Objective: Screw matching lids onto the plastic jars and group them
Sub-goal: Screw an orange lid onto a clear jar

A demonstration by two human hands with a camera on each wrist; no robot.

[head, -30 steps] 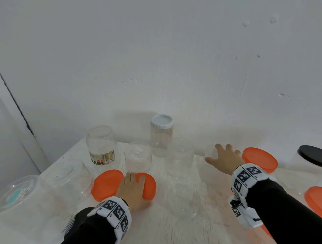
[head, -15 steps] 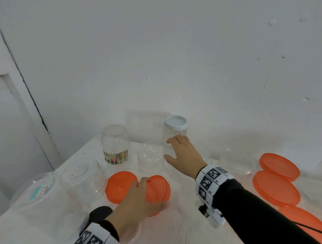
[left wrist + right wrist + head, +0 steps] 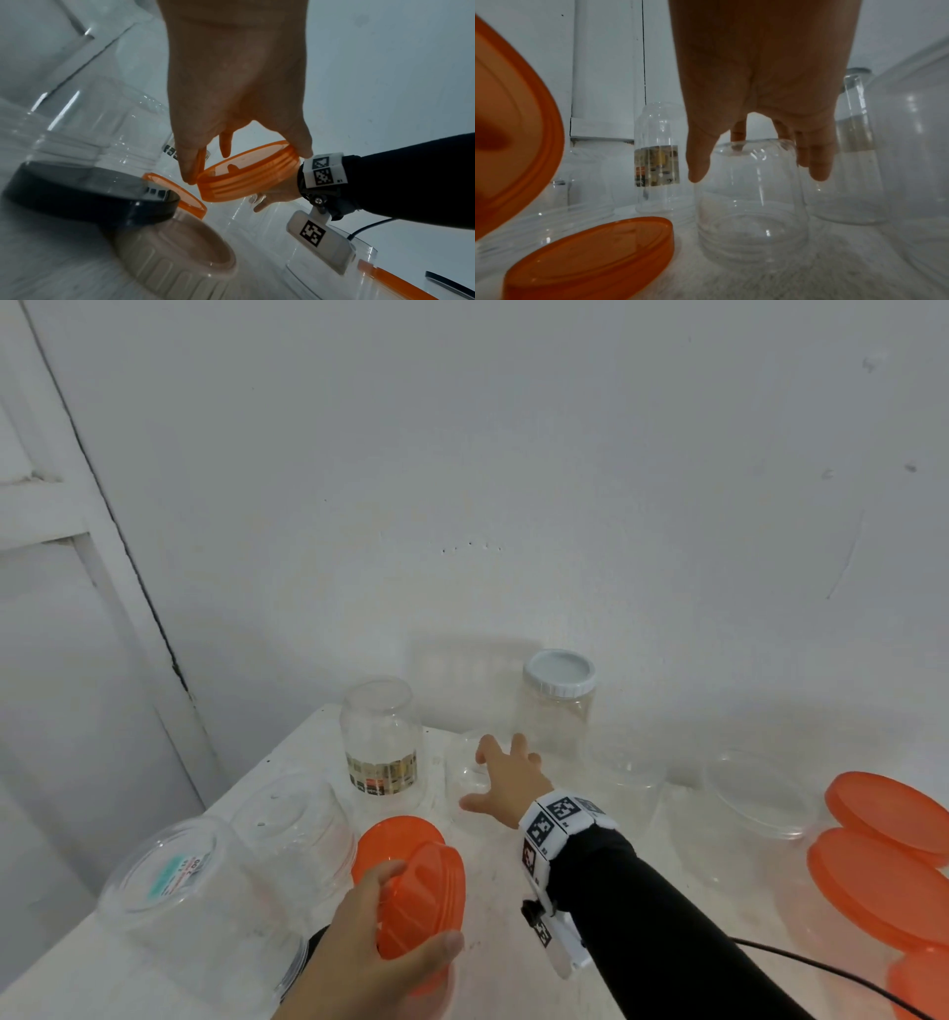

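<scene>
My left hand (image 3: 423, 906) grips a small orange lid (image 3: 431, 891) by its rim and holds it tilted above the table; the left wrist view shows the orange lid (image 3: 249, 176) between thumb and fingers. A second small orange lid (image 3: 385, 839) lies flat just behind it. My right hand (image 3: 482, 775) reaches over a small clear jar (image 3: 470, 780) standing upside down. In the right wrist view its fingers hang spread around the top of the small clear jar (image 3: 752, 213), thumb on the left and the other fingers on the right, with no firm grip visible.
A labelled clear jar (image 3: 382, 747) and a white-lidded jar (image 3: 557, 706) stand at the wall. Two big clear jars (image 3: 164, 875) (image 3: 298, 829) crowd the left edge. More clear jars (image 3: 626, 793) and large orange lids (image 3: 883, 809) fill the right. A black lid (image 3: 85, 194) sits near my left wrist.
My left hand has picked the orange lid up off the table and pulled it nearer. My right hand has swung left from the far right to the small upside-down jar.
</scene>
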